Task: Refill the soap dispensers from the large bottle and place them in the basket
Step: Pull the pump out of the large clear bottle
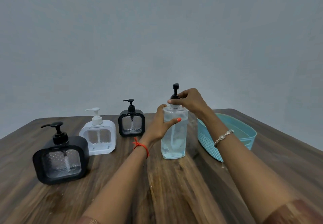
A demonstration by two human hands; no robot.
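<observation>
Head view gave us the large bottle (174,134) upright on the table (174,192), just right of centre, with the basket (206,140) close at its three o'clock. Off toward nine o'clock ran three dispensers in a row: the far black dispenser (131,125), the white dispenser (98,137), and, at about eight o'clock and nearest us, the near black dispenser (61,161). All had their pumps on and looked nearly empty.

Our left hand (160,126) wrapped the bottle's upper body, thumb across the front, fingers round the back. Our right hand (190,101) sat above at one o'clock and pinched the black pump collar (175,97) at the neck, which we judged to be the unscrewing grip.

We judged the bottle heavy, since clear liquid filled a good part of it, and its smooth clear plastic likely slippery. The walls would probably give under a hard squeeze, so a firm hold high on the shoulder, with a second hand low for pouring, seemed wise. The dispensers looked rigid and light; their flat sides, not the pumps, offered the safer hold.
</observation>
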